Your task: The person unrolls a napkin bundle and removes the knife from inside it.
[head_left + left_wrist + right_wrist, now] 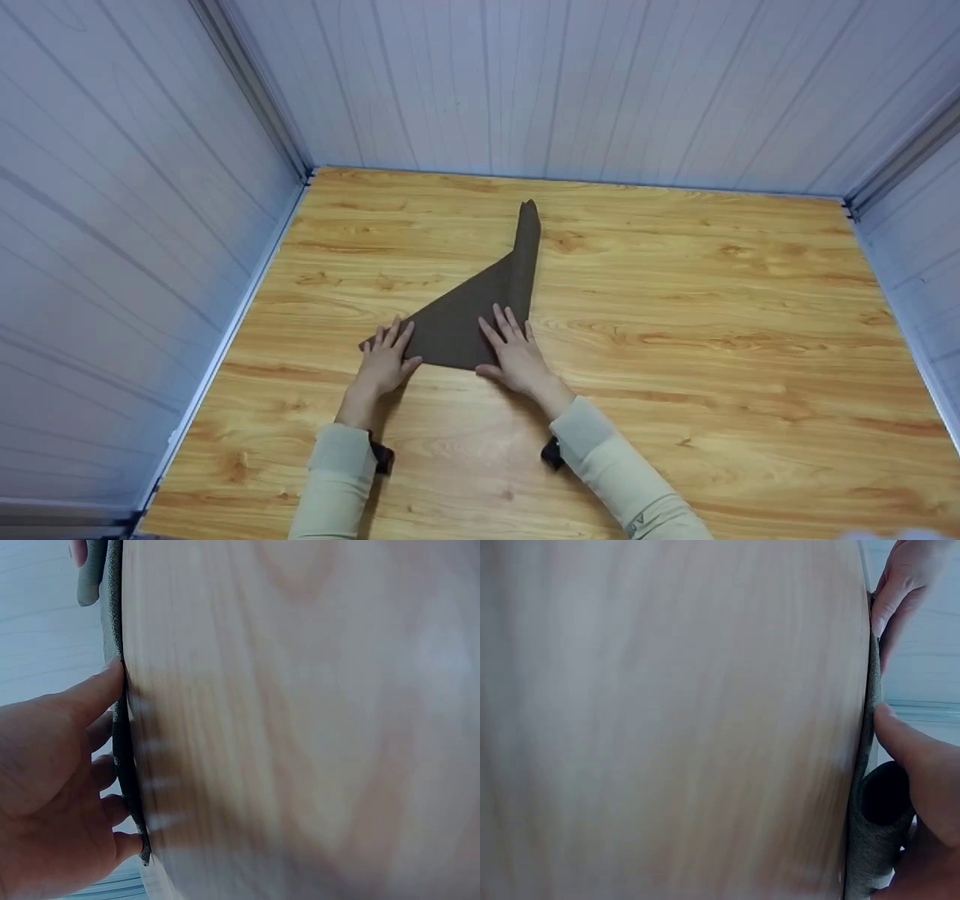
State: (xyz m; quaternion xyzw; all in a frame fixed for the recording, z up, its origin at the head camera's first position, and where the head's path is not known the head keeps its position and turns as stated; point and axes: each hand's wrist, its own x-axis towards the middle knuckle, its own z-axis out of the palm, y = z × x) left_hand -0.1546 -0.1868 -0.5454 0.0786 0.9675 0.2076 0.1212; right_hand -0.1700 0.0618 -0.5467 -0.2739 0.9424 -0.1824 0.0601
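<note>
A dark brown cloth lies on the table, folded into a rough triangle with its right side rolled into a tube that points toward the back wall. My left hand rests on the cloth's left corner, fingers spread and straight. Flat on the right part, beside the roll, lies my right hand, its fingertips reaching toward the tube. In the right wrist view the hollow end of the rolled cloth shows under that hand. The left wrist view shows the left hand with fingertips along the cloth's thin edge.
The wood-grain table extends around the cloth on all sides. Pale panel walls stand at the back, the left and the right. A small black device sits at the left wrist, another at the right.
</note>
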